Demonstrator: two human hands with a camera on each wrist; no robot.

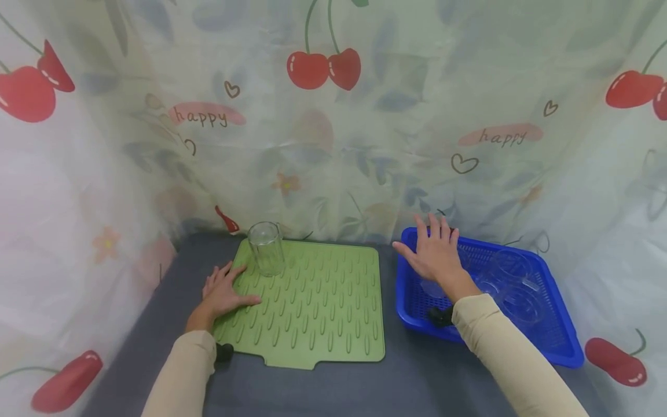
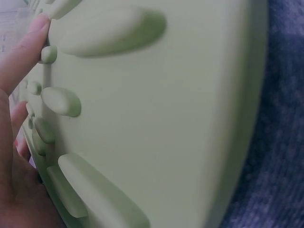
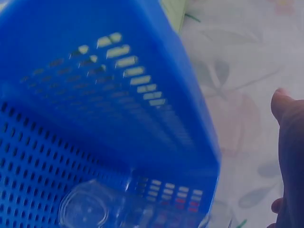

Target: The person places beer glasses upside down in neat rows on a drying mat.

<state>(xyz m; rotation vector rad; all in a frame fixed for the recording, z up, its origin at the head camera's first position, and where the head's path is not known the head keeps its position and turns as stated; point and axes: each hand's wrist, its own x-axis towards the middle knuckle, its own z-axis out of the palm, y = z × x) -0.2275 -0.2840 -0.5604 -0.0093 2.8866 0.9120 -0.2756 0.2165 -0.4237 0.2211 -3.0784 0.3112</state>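
Observation:
A clear glass mug (image 1: 267, 249) stands on the back left corner of a green drying mat (image 1: 323, 301) with raised oval ridges. My left hand (image 1: 224, 292) rests at the mat's left edge, fingers spread and relaxed, just in front of the mug. Over the back left part of a blue plastic basket (image 1: 565, 330), my right hand (image 1: 436, 255) hovers with its fingers spread and nothing in them. Several clear glasses (image 1: 521, 301) lie inside the basket; one glass (image 3: 88, 209) shows near the basket's wall in the right wrist view.
A dark grey cloth (image 1: 344, 388) covers the table beneath the mat and basket. Curtains (image 1: 333, 162) printed with cherries and leaves hang behind the table and along both sides. The basket stands to the right of the mat, with a strip of cloth between them.

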